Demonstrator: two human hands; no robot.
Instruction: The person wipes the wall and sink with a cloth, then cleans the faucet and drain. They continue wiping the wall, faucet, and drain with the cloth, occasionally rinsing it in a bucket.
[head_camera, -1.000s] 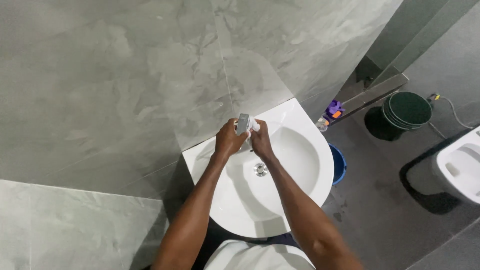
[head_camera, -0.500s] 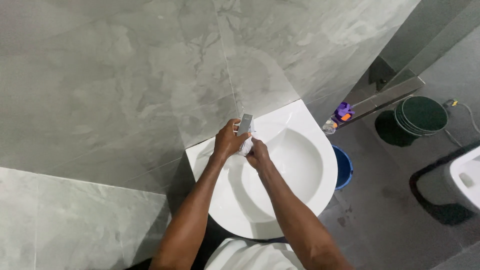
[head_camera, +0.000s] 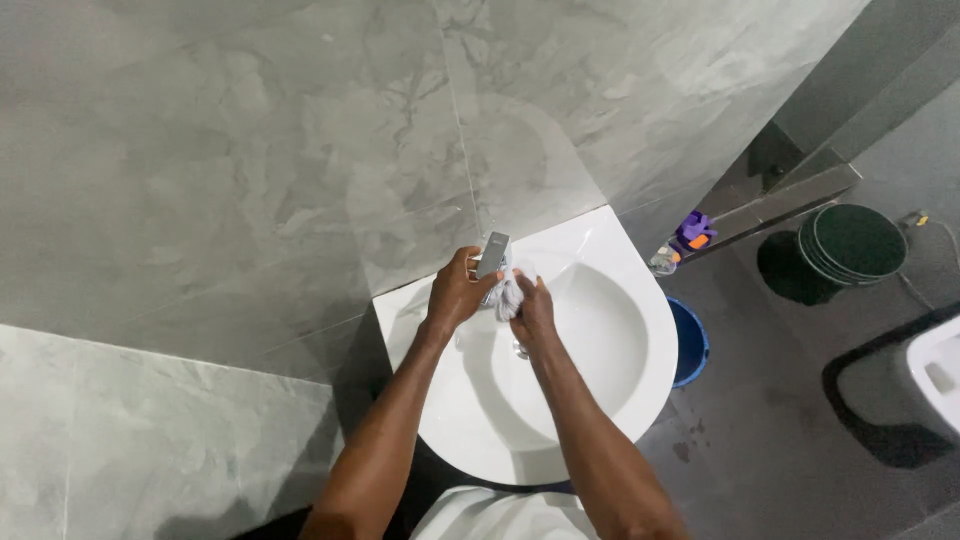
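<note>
One view only: a head-worn camera, set above the person and looking steeply down along both forearms. It faces a grey marbled tile wall (head_camera: 250, 170), which fills the upper and left part of the frame. The white round sink (head_camera: 620, 330) sits just right of centre, close below the lens, its back edge against the wall and its front edge nearest the wearer. The left hand (head_camera: 455, 295) and right hand (head_camera: 535, 310) meet at the sink's back edge. The frame is tilted, so the wall joints run at a slant. To the right the view takes in grey floor (head_camera: 780, 400), farther off. No second view is available for comparison.
</note>
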